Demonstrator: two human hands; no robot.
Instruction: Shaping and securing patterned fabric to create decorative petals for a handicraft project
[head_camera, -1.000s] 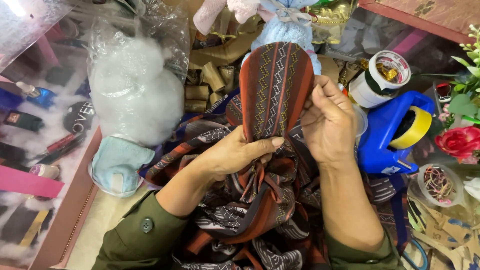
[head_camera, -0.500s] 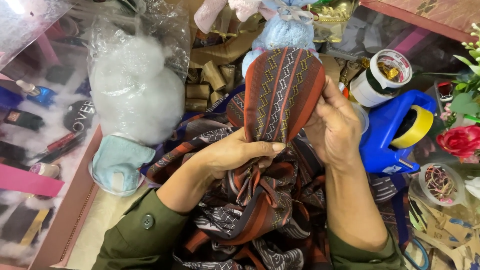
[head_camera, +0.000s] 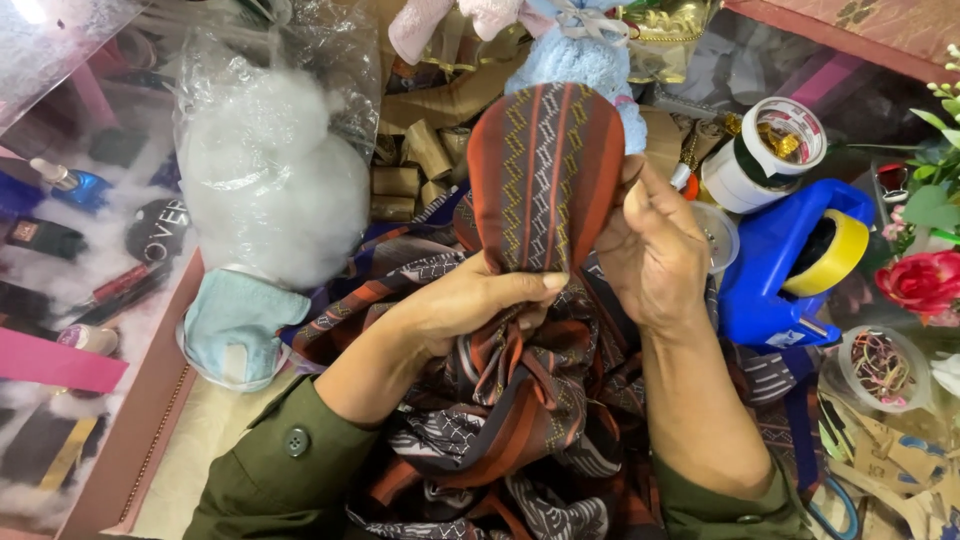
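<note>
A rust, brown and black patterned cloth (head_camera: 545, 170) is wrapped tight over a rounded, upright form at the centre, and its loose folds (head_camera: 500, 440) bunch below. My left hand (head_camera: 470, 300) pinches the gathered cloth at the base of the form. My right hand (head_camera: 655, 250) presses against the form's right side, fingers curled on the cloth. Both sleeves are olive green.
A clear bag of white stuffing (head_camera: 270, 170) and a pale blue face mask (head_camera: 235, 325) lie to the left. A blue tape dispenser with a yellow roll (head_camera: 790, 265), a white tape roll (head_camera: 765, 155), a tub of rubber bands (head_camera: 880, 365) and a red artificial rose (head_camera: 920, 280) crowd the right. Scissors (head_camera: 835, 505) lie lower right.
The wrapped form has tilted slightly to the right and my right hand has shifted lower along its side. My left hand keeps its pinch at the base.
</note>
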